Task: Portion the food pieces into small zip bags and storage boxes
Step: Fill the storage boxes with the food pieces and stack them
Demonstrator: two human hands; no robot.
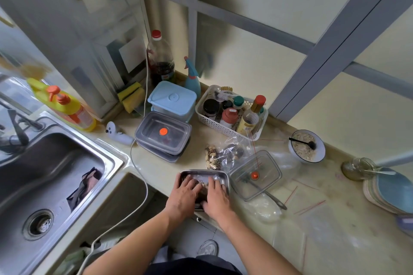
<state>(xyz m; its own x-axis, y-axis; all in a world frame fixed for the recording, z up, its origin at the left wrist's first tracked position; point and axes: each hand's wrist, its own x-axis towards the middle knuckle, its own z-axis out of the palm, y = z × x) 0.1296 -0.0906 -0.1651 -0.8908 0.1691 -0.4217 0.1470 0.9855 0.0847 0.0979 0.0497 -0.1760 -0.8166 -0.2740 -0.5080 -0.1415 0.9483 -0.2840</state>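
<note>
Hands pressing a filled zip bag in a steel tray.
Left hand [186,193] and right hand [215,194] lie flat, fingers extended, on the zip bag [204,182] inside the steel tray [225,176] at the worktop [324,219] edge; the bag probably handles soft and slippery, best lifted by its corners.

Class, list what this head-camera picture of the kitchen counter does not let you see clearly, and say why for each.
- Contents of the shallow steel tray: covered by the left hand and right hand.
- Labels on bottles in the white slotted basket: too small.
- Stack of blue plates: cut off by the right edge.
- Dark item in the steel sink: unclear shape.
</note>
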